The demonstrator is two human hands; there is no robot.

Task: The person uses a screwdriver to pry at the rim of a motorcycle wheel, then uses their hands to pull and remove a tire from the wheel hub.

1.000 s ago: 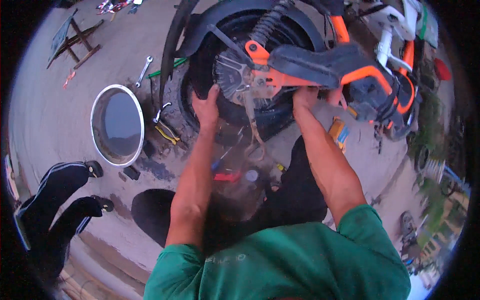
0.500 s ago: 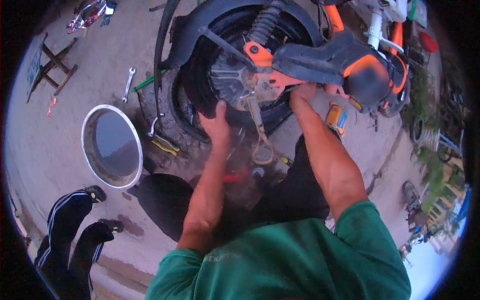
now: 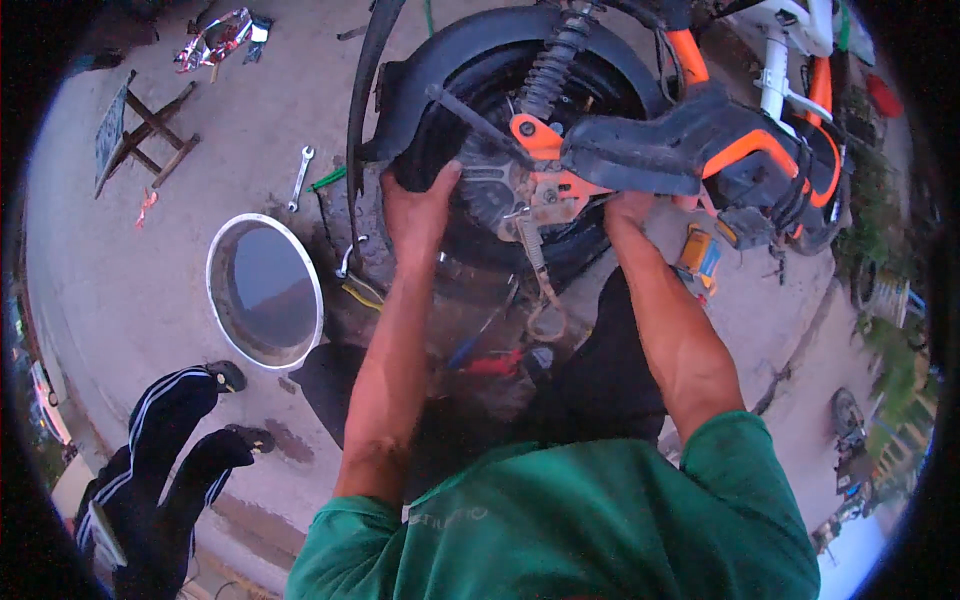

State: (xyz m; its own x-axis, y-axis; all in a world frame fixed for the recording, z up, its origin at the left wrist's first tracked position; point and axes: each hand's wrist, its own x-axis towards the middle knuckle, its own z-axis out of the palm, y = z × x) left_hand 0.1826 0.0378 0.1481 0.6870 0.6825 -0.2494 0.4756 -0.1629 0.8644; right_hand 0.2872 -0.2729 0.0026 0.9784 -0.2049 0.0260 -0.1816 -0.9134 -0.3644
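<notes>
My left hand grips the left side of a black tyre on an orange and black two-wheeler. Its thumb points up beside the finned hub. My right hand reaches under the black and orange swingarm at the wheel's right side; its fingers are hidden. Above the hub stands a coil shock. A spring and stand hang below it. Around my knees lie pliers, a red tool and a yellow box.
At left are a metal basin of water, a wrench, a folded wooden stand and crumpled packaging. Another person's dark-clad legs are at lower left. Plants and clutter line the right edge.
My left hand has shifted up along the tyre, after dropping lower half a second ago. The view has also shifted. My right hand stays at the wheel's right side.
</notes>
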